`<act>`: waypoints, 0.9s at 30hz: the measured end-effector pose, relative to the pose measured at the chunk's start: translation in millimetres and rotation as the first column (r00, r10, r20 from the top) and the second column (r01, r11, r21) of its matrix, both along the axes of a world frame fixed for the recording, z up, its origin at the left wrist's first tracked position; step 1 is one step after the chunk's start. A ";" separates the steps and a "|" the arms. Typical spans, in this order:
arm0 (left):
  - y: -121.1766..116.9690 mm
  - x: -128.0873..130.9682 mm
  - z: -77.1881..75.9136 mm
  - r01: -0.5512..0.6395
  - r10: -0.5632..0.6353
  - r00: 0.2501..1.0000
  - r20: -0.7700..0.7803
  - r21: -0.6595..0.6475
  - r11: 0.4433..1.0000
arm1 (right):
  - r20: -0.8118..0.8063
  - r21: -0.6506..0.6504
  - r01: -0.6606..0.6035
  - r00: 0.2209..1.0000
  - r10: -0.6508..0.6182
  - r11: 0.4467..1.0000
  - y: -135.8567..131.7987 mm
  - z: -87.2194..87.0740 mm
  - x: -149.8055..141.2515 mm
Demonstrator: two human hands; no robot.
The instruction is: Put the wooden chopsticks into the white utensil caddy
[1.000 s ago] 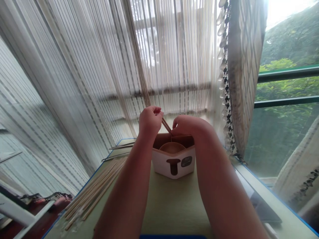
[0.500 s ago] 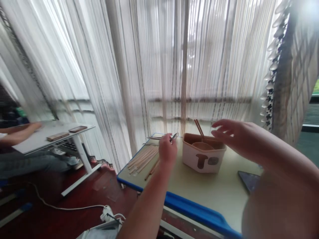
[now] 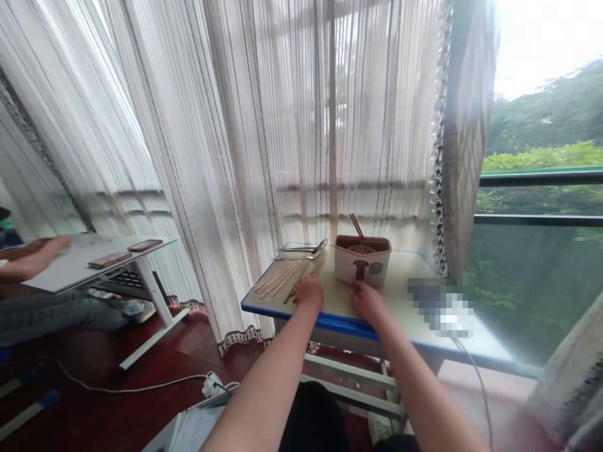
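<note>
Two chopsticks [image 3: 357,227] already in box [image 3: 346,267] beyond right hand [image 3: 369,302], loosely spread, seemingly empty; sticks [image 3: 277,279], spoons [image 3: 322,245] still out past left hand [image 3: 309,292], curled, hold unclear.

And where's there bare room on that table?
Widest bare patch: tabletop between the utensil holder and the pixelated area on the right. A narrower one lies between left hand and right hand. Crowded: the left side, with wooden chopsticks and metal spoons.
</note>
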State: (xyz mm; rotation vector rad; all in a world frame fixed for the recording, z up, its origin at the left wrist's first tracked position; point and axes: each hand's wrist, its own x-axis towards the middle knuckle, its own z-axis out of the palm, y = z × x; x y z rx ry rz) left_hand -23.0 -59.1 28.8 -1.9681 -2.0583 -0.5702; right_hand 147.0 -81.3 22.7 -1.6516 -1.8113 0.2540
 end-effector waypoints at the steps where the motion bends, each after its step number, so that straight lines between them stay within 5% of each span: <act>1: -0.4 0.9 0.2 -0.005 0.006 1.000 0.002 -0.005 1.000 | -0.017 0.038 -0.003 1.000 0.003 0.999 0.0 -3.1 1.8; 18: -8.3 3.6 0.6 -0.152 0.153 0.988 0.023 -0.028 0.988 | 0.000 0.003 -0.010 1.000 0.010 1.000 -0.1 -10.0 1.5; 27: -15.4 0.4 4.7 -0.135 0.131 0.990 0.060 0.065 0.989 | 0.034 0.031 0.006 0.999 -0.007 0.999 -1.3 -11.9 -3.0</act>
